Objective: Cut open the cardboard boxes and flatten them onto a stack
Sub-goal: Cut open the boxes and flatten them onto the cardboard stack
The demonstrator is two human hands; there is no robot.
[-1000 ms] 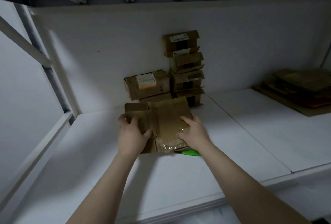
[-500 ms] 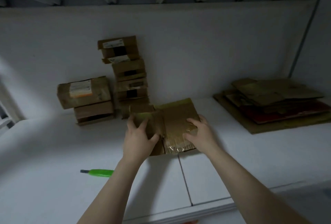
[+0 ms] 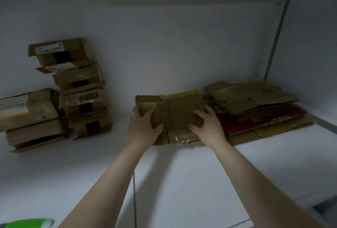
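Observation:
A flattened brown cardboard box [image 3: 179,111] with clear tape along its near edge is held between both hands, just left of the stack of flattened cardboard [image 3: 259,105] at the back right. My left hand [image 3: 144,124] grips its left side, thumb on top. My right hand [image 3: 207,126] grips its right side, fingers curled over the top. Several unflattened boxes [image 3: 80,89] stand piled against the back wall at the left, with a bigger labelled box [image 3: 27,109] beside them. A green knife [image 3: 27,223] lies at the bottom left edge.
The white table surface [image 3: 182,182] has a seam running down its middle. A white back wall [image 3: 164,49] stands behind the boxes, and a side panel with a grey post [image 3: 275,38] closes off the right. Beams run overhead.
Both hands have carried the flattened box to the right, from in front of the box pile to beside the flat stack. The green knife stays behind on the table at the left.

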